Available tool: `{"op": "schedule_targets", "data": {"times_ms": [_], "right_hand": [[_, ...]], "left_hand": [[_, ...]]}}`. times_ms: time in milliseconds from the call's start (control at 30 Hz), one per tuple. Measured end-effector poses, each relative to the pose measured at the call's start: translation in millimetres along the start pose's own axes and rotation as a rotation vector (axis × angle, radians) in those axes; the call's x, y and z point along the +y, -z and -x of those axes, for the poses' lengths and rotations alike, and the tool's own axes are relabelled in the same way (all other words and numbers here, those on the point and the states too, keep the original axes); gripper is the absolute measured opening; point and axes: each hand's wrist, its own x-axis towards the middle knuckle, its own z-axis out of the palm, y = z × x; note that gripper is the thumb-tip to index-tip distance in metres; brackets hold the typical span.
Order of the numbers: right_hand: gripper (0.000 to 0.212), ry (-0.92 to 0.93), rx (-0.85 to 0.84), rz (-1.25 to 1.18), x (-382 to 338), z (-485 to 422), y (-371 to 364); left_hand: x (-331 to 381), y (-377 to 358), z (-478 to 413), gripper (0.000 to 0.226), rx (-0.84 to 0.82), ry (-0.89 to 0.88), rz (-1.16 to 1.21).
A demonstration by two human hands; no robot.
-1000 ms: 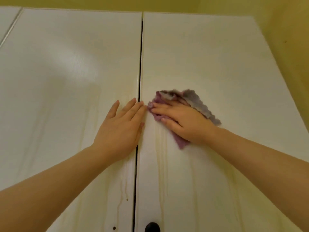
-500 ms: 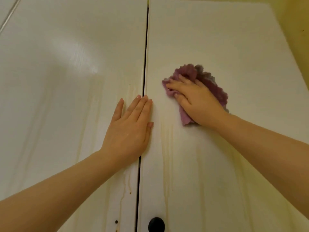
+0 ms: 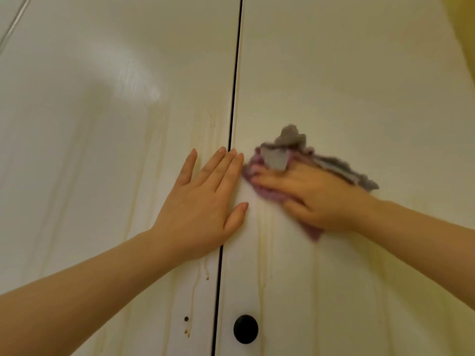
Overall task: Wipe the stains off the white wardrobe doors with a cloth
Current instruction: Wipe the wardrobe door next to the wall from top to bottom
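Left hand (image 3: 203,204) is lying flat on the left door (image 3: 102,150), fingers straight, thumb and a couple of fingertips crossing the gap onto the right door (image 3: 359,86). Right hand (image 3: 313,199) is pressing the cloth (image 3: 291,140) against the right door just beside that gap, fingers stretched out, not curled (blurry though, with a grey flap folding over them). Yellowish stains (image 3: 262,253) are running down both doors below the hands. A black knob (image 3: 245,329) is sitting low on the right door.
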Motion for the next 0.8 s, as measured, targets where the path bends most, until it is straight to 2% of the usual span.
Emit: {"op": "schedule_targets", "data": {"times_ms": [67, 100, 133, 233, 267, 300, 367, 400, 433, 533, 567, 667, 700, 733, 800], "right_hand": [[0.057, -0.291, 0.127, -0.1, 15.8, -13.8, 10.3], [0.059, -0.372, 0.167, -0.112, 17.1, -17.2, 9.2], [0.062, -0.348, 0.172, -0.104, 10.4, -16.4, 6.4], [0.058, -0.008, -0.004, -0.082, -16.8, 1.9, -11.4], [0.056, 0.022, -0.005, -0.059, -13.9, 4.5, -10.1], [0.057, -0.059, 0.019, -0.061, -5.5, 2.7, -2.9], [0.065, -0.357, 0.159, -0.137, 11.1, -1.1, 7.0], [0.067, -0.412, 0.181, -0.095, 7.0, 0.1, 6.0], [0.066, -0.354, 0.145, -0.066, -6.2, 4.7, 2.6], [0.056, 0.017, 0.027, -0.008, -36.8, 27.4, -17.3], [0.053, 0.006, 0.049, -0.016, -31.5, 26.6, -15.3], [0.049, -0.353, 0.26, -0.042, -8.5, 6.7, -7.0], [0.049, -0.376, 0.29, -0.012, -11.6, 3.2, -9.0], [0.049, -0.308, 0.285, 0.021, -19.7, 5.5, -17.2], [0.046, -0.042, 0.215, 0.012, -39.0, 19.9, -32.1]], "left_hand": [[-0.4, 2.0, 3.6, 0.066, -0.014, -0.007, -0.013], [-0.6, 3.2, 4.3, 0.066, -0.02, -0.008, -0.015], [-0.7, 4.1, 4.5, 0.066, -0.023, -0.011, -0.014], [-1.8, 4.9, 6.5, 0.065, -0.03, -0.031, -0.015], [-2.5, 5.0, 7.6, 0.066, -0.033, -0.038, -0.023], [-2.7, 5.2, 8.7, 0.066, -0.038, -0.047, -0.031], [-3.8, 5.6, 8.8, 0.066, -0.048, -0.057, -0.041], [-3.9, 6.2, 9.0, 0.066, -0.053, -0.054, -0.042], [-3.2, 6.9, 9.7, 0.067, -0.061, -0.051, -0.039], [1.6, 7.2, 13.0, 0.069, -0.089, -0.075, -0.034], [3.5, 7.4, 14.9, 0.071, -0.102, -0.087, -0.032], [4.2, 7.4, 16.4, 0.069, -0.097, -0.085, -0.023], [4.6, 7.9, 16.2, 0.068, -0.095, -0.086, -0.025], [4.5, 8.4, 16.3, 0.067, -0.094, -0.089, -0.029], [3.4, 8.9, 16.6, 0.064, -0.092, -0.102, -0.036]]}}
